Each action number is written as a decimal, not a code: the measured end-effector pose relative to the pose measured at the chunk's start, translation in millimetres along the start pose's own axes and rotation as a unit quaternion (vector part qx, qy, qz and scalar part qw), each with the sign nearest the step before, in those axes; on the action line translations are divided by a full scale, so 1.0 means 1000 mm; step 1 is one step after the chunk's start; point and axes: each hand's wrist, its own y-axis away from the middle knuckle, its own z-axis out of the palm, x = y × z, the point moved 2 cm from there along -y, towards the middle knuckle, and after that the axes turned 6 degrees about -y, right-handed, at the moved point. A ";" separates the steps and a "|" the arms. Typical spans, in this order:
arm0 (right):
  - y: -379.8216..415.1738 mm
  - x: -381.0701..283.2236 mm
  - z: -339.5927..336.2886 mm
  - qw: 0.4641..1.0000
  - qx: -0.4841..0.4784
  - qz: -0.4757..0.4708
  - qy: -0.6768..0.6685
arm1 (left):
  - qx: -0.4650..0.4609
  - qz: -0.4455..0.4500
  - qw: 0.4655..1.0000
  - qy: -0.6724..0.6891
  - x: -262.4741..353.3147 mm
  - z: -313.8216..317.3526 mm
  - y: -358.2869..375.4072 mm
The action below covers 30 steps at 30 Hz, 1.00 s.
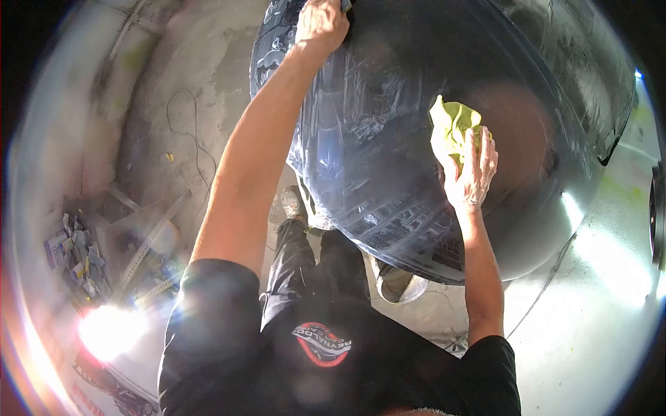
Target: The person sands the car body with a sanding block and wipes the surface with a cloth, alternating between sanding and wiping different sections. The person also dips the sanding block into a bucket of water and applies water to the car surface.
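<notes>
A dark, glossy curved panel [388, 139], streaked with whitish residue, fills the upper middle. On its right part lies my right hand [473, 166], fingers stretched forward and pressing a crumpled yellow-green cloth [454, 125] against the surface. My left hand [322, 26] is at the panel's upper left edge, with its fingers curled. Something small and dark shows by its fingertips at the frame's top, too little of it visible to name.
Scraps lie in a heap [80, 256] on the floor at the left, beside perforated metal strips [149, 243]. A thin cable [196, 139] loops over the concrete floor. Below the panel is a round container [399, 284], near my legs. Bright glare covers the lower left.
</notes>
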 end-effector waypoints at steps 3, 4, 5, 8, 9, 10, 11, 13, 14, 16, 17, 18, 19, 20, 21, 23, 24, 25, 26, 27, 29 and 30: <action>-0.002 -0.003 -0.004 1.000 -0.015 0.015 0.002 | -0.014 -0.006 0.999 0.039 0.001 -0.008 0.027; -0.006 -0.001 -0.003 1.000 -0.007 0.009 0.002 | 0.012 0.015 1.000 0.012 0.008 -0.019 0.048; -0.005 -0.001 -0.002 1.000 -0.001 0.004 0.002 | 0.035 0.037 0.999 -0.014 0.014 -0.022 0.079; -0.003 -0.006 -0.005 1.000 -0.008 0.008 0.009 | -0.048 0.019 0.998 -0.036 0.018 -0.032 0.129; -0.004 -0.005 -0.006 1.000 -0.013 0.010 0.016 | -0.026 0.030 0.999 -0.032 0.016 -0.028 0.115; -0.003 -0.004 -0.005 1.000 -0.011 0.010 0.014 | -0.003 0.041 0.999 -0.027 0.010 -0.018 0.089; -0.001 -0.003 -0.005 1.000 -0.010 0.009 0.012 | 0.019 0.053 0.998 -0.021 0.004 -0.009 0.060; -0.002 -0.001 -0.002 1.000 -0.003 0.002 0.008 | 0.031 0.058 0.998 -0.023 -0.012 0.009 -0.013; -0.002 -0.001 -0.002 1.000 -0.003 0.003 0.005 | -0.074 0.006 0.997 -0.020 -0.010 0.001 -0.040; -0.004 -0.001 -0.001 1.000 -0.015 0.010 0.016 | 0.113 0.092 0.985 -0.096 -0.033 0.048 -0.052; -0.001 -0.002 -0.004 0.999 -0.025 0.015 0.021 | 0.109 0.087 0.983 -0.117 -0.032 0.048 -0.048; -0.001 -0.001 -0.003 1.000 -0.017 0.010 0.017 | 0.092 0.093 0.988 -0.079 -0.027 0.035 -0.028; -0.002 0.000 -0.002 1.000 -0.012 0.009 0.017 | 0.078 0.100 0.991 -0.042 -0.014 0.012 0.002; -0.001 -0.001 -0.002 1.000 -0.009 0.008 0.015 | 0.030 0.075 0.997 -0.020 0.003 -0.012 0.031; -0.001 -0.001 -0.003 1.000 -0.007 0.008 0.012 | -0.021 0.050 0.999 0.001 0.015 -0.029 0.057; 0.000 -0.004 -0.004 1.000 -0.010 0.008 0.005 | -0.068 0.037 0.996 -0.032 0.016 -0.032 0.095; 0.001 -0.006 -0.007 1.000 -0.014 0.008 0.005 | -0.051 0.033 0.998 -0.004 0.014 -0.027 0.087; -0.001 -0.004 -0.006 1.000 -0.018 0.008 0.006 | -0.064 0.014 0.997 -0.032 0.010 -0.013 0.069; -0.002 -0.004 -0.007 1.000 -0.019 0.007 0.006 | -0.016 0.055 0.998 -0.026 -0.003 -0.003 0.040; -0.003 -0.004 -0.006 1.000 -0.020 0.005 0.006 | 0.012 0.080 0.997 -0.013 -0.013 0.004 0.004; -0.003 -0.003 -0.006 1.000 -0.024 0.003 0.008 | 0.190 0.145 0.971 -0.031 -0.021 0.029 -0.047; -0.004 -0.002 -0.005 1.000 -0.025 0.003 0.008 | 0.136 0.101 0.983 -0.074 -0.034 0.049 -0.065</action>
